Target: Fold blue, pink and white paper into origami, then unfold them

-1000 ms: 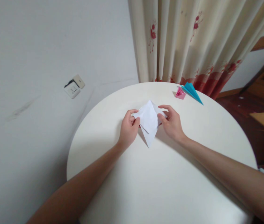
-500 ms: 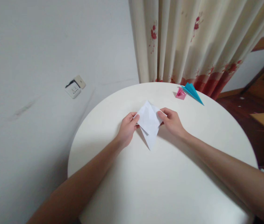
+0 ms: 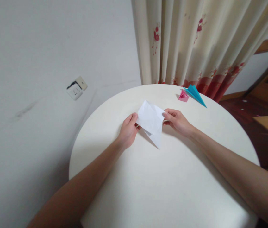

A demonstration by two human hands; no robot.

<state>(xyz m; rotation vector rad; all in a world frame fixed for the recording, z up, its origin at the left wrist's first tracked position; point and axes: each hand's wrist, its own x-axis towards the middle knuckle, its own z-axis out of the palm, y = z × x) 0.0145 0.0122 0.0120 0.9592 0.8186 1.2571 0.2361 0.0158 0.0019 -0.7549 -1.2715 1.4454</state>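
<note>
A folded sheet of white paper (image 3: pixel 149 118) is held over the middle of the table, its lower point hanging toward me. My left hand (image 3: pixel 129 128) pinches the paper's left corner, thumb on top and fingers underneath. On the opposite side, my right hand (image 3: pixel 176 120) grips the right corner between thumb and fingers. The paper has visible creases, and a loose flap shows near its lower edge. Its underside is hidden.
The round white table (image 3: pixel 134 186) fills the space before me. Near its far right edge lie a pink folded paper piece (image 3: pixel 183 96) and a blue paper plane (image 3: pixel 196 95). A patterned curtain (image 3: pixel 178 41) hangs behind, and a wall with a socket (image 3: pixel 74 91) stands left.
The paper has turned slightly, its top corner moving left and its lower point moving right and up. My right hand has shifted a little, and both hands keep their hold.
</note>
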